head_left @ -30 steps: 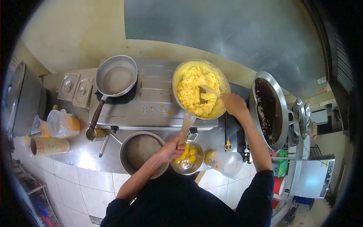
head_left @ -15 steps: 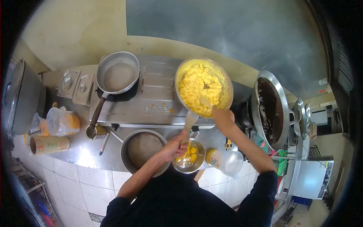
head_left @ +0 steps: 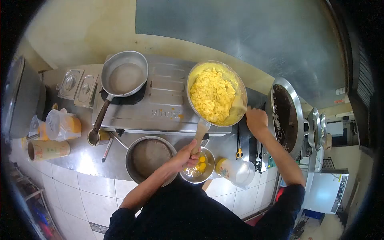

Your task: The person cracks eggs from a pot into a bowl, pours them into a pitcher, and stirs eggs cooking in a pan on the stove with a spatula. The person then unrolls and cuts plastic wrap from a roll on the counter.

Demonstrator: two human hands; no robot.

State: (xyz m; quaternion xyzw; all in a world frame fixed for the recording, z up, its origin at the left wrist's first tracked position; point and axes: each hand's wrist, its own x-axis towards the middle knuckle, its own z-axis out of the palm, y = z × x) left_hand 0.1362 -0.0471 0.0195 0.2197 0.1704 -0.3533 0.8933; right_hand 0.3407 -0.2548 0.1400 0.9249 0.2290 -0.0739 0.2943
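Note:
My left hand (head_left: 186,157) is closed around the pale handle of a frying pan (head_left: 243,91), tilted over the stove. Soft yellow scrambled eggs (head_left: 214,96) lie heaped in the pan. At its right rim, my right hand (head_left: 257,119) is closed on a pale spatula (head_left: 239,108), whose blade is blurred and partly hidden. Below the pan, close to my left hand, stands a metal bowl (head_left: 211,170) with raw egg yolks (head_left: 203,162). A large empty-looking pot (head_left: 130,162) is beside it, to the left of my left wrist.
An aluminium saucepan (head_left: 127,78) sits on the stove's left (head_left: 166,114). A wide wok (head_left: 294,100) with dark contents stands at the right. Scissors (head_left: 239,153) and a plastic jug (head_left: 240,172) lie near the counter edge. Lidded steel containers (head_left: 85,91) are at the far left.
My right hand has moved right with the spatula, from over the eggs to the pan's right rim. The eggs are gathered closer together. My left hand still grips the handle.

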